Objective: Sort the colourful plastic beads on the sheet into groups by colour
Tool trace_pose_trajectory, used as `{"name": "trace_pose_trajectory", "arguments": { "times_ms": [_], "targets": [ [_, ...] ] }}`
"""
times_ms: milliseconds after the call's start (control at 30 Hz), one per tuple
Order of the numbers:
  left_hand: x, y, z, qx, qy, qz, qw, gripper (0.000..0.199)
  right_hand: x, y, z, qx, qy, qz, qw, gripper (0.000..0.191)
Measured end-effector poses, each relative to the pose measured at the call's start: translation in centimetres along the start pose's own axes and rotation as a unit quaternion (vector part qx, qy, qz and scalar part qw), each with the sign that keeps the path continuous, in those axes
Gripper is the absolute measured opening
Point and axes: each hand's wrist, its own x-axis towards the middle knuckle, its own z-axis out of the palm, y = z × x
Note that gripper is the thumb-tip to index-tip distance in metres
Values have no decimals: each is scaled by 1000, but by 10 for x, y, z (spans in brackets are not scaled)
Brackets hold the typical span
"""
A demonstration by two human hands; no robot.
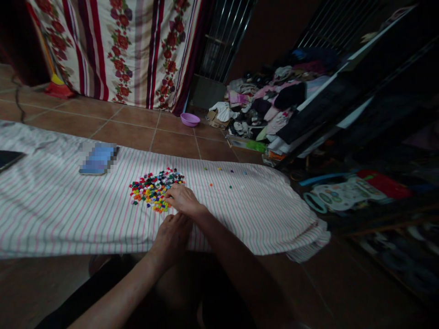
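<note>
A heap of small colourful pieces (147, 187), bead- or brick-like, lies on the striped cloth (103, 219). My right hand (183, 199) is at the heap's right edge, its fingers bent down together onto the pieces; whatever is between the fingertips is too small to make out. Just below it, my left hand (173, 235) rests near the cloth's front edge, close against the right wrist, with its fingers mostly hidden. Several single pieces lie spaced apart right of the heap, among them an orange piece (211, 185), a green piece (230, 186) and a yellow piece (219, 168).
Left of the heap lies a phone (98, 159) with a lit, blurred screen; a dark device (10, 159) is at the far left. On the tiled floor beyond stand a purple basin (190, 119) and a red dustpan (59, 89). A clothes pile (264, 100) fills the back right.
</note>
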Motion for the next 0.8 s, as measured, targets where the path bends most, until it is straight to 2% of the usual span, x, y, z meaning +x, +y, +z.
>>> {"name": "trace_pose_trajectory", "arguments": {
  "times_ms": [167, 433, 700, 800],
  "targets": [
    [0, -1, 2, -5, -7, -4, 1000, 41, -1, -4, -1, -17, -7, 14, 1000, 13],
    [-2, -4, 6, -24, 1, 3, 1000, 40, -2, -6, 3, -10, 15, 33, 999, 18],
    [-13, -12, 10, -38, 35, 1, 999, 36, -20, 18, 22, 117, 139, 56, 982, 23],
    [-20, -17, 9, -28, 51, -2, 998, 34, -31, 24, 34, 166, 160, 67, 971, 21]
  ]
}}
